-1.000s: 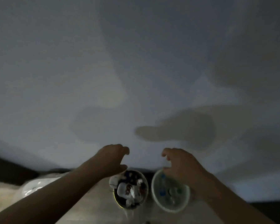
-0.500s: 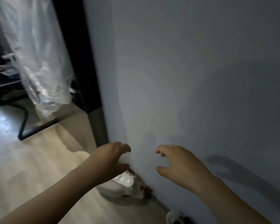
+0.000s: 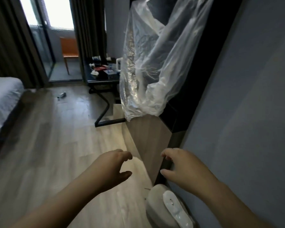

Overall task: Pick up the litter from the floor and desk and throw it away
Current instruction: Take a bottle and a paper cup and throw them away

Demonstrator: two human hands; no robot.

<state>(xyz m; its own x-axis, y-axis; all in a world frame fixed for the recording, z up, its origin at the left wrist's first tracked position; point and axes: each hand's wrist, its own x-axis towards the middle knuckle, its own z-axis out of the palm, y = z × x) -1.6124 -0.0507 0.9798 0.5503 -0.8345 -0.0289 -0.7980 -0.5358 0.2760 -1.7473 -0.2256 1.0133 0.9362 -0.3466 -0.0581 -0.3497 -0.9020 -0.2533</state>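
My left hand (image 3: pixel 113 168) and my right hand (image 3: pixel 179 167) hang in front of me above the wooden floor, fingers loosely curled, both holding nothing. A small piece of litter (image 3: pixel 61 95) lies on the floor far ahead, near the bed. The dark desk (image 3: pixel 102 79) at the back carries several scattered items: white crumpled bits (image 3: pixel 94 72), a red wrapper (image 3: pixel 99 68) and a clear plastic box (image 3: pixel 111 74). A white bin (image 3: pixel 169 206) stands on the floor just below my right hand, by the wall.
A big clear plastic sheet (image 3: pixel 146 63) drapes over a dark wall unit on the right. A white bed (image 3: pixel 2 102) fills the left. An orange chair (image 3: pixel 70 50) stands by the glass door at the back. The grey wall (image 3: pixel 245 112) runs along the right.
The view has swung left from the wall and the two bins at its foot into the room. Both hands stay out in front, holding nothing.
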